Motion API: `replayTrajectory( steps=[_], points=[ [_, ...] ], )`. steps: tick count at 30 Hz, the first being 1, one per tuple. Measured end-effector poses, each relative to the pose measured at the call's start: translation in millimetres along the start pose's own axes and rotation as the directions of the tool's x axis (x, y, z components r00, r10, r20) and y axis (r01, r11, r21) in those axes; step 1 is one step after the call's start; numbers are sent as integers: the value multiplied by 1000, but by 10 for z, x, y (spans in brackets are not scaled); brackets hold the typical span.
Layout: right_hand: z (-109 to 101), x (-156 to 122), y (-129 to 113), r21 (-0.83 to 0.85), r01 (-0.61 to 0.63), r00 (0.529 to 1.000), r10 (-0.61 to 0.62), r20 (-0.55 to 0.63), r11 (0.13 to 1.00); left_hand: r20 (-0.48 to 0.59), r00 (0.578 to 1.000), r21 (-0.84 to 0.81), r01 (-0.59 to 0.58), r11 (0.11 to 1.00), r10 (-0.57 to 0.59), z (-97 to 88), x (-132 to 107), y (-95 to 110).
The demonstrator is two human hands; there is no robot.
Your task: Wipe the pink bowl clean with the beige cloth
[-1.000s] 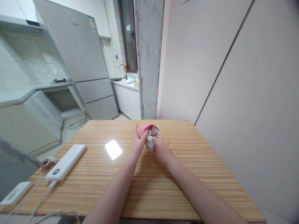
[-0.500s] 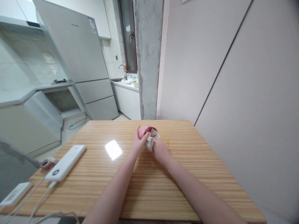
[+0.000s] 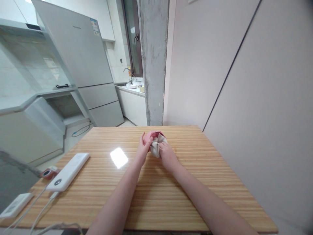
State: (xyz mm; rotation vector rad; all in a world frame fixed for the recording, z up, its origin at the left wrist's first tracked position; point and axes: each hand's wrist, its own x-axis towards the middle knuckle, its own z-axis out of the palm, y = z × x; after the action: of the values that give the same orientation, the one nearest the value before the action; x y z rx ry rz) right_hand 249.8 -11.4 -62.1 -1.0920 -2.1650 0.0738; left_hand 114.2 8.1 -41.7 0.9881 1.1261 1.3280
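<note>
Toward the far edge of the table, my left hand (image 3: 144, 147) grips a pink bowl-like container (image 3: 149, 135) by its left side, thumb on the near rim. The container is tilted with its opening toward me and to the right. My right hand (image 3: 168, 155) is closed on a crumpled light-grey cloth (image 3: 155, 148), pressed against the opening, part of it inside. Cloth and fingers hide much of the container's inside and lower part.
The wood-grain table (image 3: 195, 195) spreads beneath my arms. On its left lie a white power bank (image 3: 70, 171) with cables, a second white device (image 3: 16, 205) and a small reddish-brown round object (image 3: 47, 173). A pale wall (image 3: 244, 107) borders the right side.
My left hand has shifted slightly left on the container, and the container has turned a little. The cloth has moved slightly with my right hand, which still grips it.
</note>
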Motion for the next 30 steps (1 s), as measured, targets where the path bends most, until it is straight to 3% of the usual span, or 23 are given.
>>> replayTrajectory(
  steps=[2,5,7,10,12,16,20,24,25,27,28,30],
  points=[
    [15,-6,-2,53,-26,1000,26,-13,998,2,1000,49,-10,999,10,34,-15,-19],
    [6,-4,47,101,80,994,-88,70,992,-35,995,206,-85,975,94,-43,18,18],
    [-19,5,99,62,139,981,-146,128,988,0,993,257,-110,960,114,-119,56,55],
    [-45,15,161,-50,148,977,-138,161,988,75,997,220,-27,975,11,-149,89,47],
    [-34,10,179,-73,115,985,-104,136,991,51,999,170,8,985,-17,-99,88,-15],
    [28,-12,193,-57,63,994,-57,93,996,-48,995,139,-85,987,92,17,75,-161],
    [-27,5,180,23,111,980,-113,162,994,-48,997,162,-53,985,62,-12,89,-138],
    [-202,20,141,169,106,976,-135,171,980,49,999,161,-9,987,2,-90,98,-16],
    [-241,10,146,202,99,985,-125,121,974,74,997,147,-8,989,-3,-102,95,4],
    [-297,-25,191,227,41,994,-17,-106,973,105,995,119,-11,993,-1,-116,84,23],
    [-312,-46,229,224,-16,963,75,-259,974,105,995,112,-12,994,0,-118,77,20],
    [-325,-76,317,212,-152,824,242,-512,965,75,997,123,-7,992,-2,-114,66,-2]
  ],
)
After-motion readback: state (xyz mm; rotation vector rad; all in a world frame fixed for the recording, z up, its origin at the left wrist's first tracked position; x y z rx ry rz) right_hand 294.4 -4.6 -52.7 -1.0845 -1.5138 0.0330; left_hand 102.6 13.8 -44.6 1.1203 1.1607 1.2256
